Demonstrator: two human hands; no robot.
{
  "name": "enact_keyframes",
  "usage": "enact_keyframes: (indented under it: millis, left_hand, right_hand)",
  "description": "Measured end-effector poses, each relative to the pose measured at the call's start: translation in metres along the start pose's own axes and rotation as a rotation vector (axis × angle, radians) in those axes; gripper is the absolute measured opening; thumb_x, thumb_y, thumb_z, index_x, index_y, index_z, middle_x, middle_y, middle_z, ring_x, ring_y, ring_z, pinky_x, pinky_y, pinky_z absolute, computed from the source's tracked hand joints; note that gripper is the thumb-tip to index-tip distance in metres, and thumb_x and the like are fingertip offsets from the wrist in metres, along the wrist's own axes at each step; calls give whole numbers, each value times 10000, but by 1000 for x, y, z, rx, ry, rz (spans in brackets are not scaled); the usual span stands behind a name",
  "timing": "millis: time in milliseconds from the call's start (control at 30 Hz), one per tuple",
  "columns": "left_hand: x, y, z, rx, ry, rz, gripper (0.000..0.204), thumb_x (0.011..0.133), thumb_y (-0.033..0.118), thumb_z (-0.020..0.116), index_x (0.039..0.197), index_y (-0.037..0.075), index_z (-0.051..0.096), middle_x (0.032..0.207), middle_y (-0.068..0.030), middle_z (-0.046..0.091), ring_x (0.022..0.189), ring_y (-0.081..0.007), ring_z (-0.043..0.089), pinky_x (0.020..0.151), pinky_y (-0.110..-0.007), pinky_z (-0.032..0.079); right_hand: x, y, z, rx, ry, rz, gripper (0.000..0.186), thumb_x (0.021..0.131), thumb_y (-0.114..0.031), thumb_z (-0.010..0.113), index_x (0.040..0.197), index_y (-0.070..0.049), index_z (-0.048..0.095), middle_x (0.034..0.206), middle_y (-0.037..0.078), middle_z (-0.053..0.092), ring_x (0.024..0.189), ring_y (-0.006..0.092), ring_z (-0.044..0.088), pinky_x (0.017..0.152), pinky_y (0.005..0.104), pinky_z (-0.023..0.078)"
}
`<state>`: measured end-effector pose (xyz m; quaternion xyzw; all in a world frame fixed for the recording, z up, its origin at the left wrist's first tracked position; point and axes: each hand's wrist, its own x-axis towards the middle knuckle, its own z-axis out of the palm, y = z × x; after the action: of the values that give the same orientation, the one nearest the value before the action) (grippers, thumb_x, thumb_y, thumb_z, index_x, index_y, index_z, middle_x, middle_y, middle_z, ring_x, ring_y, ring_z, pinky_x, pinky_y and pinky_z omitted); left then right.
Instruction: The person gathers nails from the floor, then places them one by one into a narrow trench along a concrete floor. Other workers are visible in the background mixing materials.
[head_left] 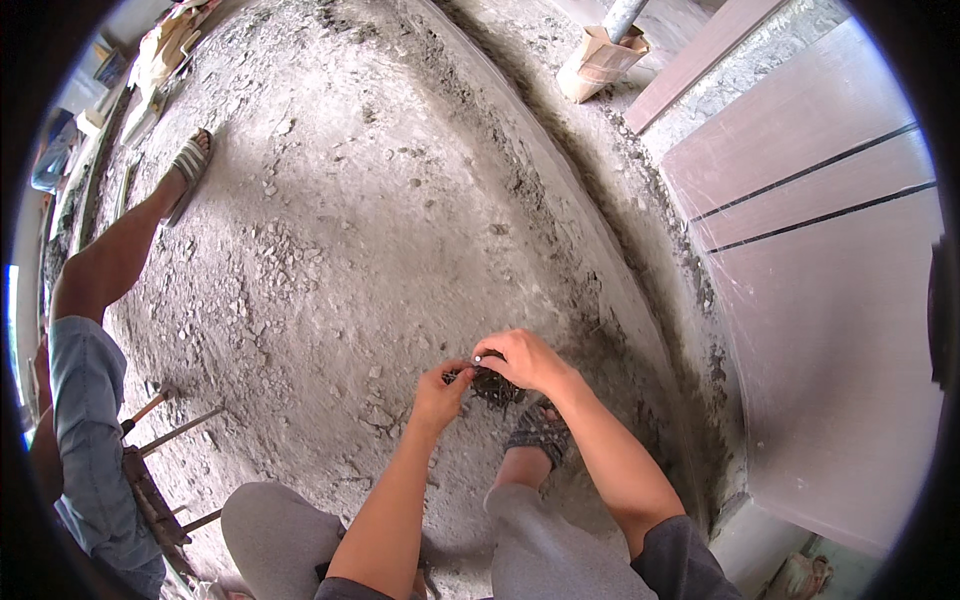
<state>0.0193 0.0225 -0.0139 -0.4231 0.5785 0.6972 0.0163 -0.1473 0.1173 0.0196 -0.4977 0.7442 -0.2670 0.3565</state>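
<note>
My left hand (445,390) and my right hand (520,355) meet low in the centre of the head view, fingers bent in pinches around a small pale, shiny piece (478,359). I cannot make out exactly what it is. Directly beneath them is a dark, cluttered bundle or container of small bits (497,393), partly hidden by my fingers. My sandalled foot (532,432) is just below it on the dusty, rubble-strewn floor (310,250).
Another person's leg and sandalled foot (100,270) are at left, beside metal rods and an orange-handled tool (150,408). A long groove (575,160) crosses the floor. Wood-toned panels (830,330) stand at right, a pole in a paper bucket (595,65) at top.
</note>
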Motion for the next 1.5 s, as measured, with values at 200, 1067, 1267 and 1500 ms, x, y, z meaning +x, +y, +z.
enact_keyframes:
  millis: [200,1067,1267,1500]
  left_hand:
    - [4,-5,-7,-122,50,-38,194,889,148,670,1020,5,679,674,16,595,538,-53,455,476,-245,366]
    - [8,132,-25,334,-181,146,237,870,157,650,1021,-25,665,743,-59,647,607,-116,563,577,-295,469]
    - [15,73,-19,-705,28,-103,353,944,328,599,1145,42,555,802,-36,559,629,-135,522,558,-309,449]
    - [7,53,-1,-1176,-201,-114,489,969,526,416,1114,73,530,768,-74,589,629,-207,540,618,-369,465]
  right_hand:
    - [-2,-11,-5,51,25,51,196,880,-162,610,1027,-38,648,940,168,683,878,353,648,743,412,502]
    - [-5,-26,-21,1136,-58,403,242,1014,-172,423,1128,12,532,896,77,628,750,167,648,685,308,557]
    - [-6,-65,-31,916,88,505,226,996,-127,447,1134,32,530,897,75,625,738,146,644,647,282,555]
    - [4,-80,-30,803,-5,417,207,962,-115,509,1078,50,553,893,80,636,731,133,648,625,273,549]
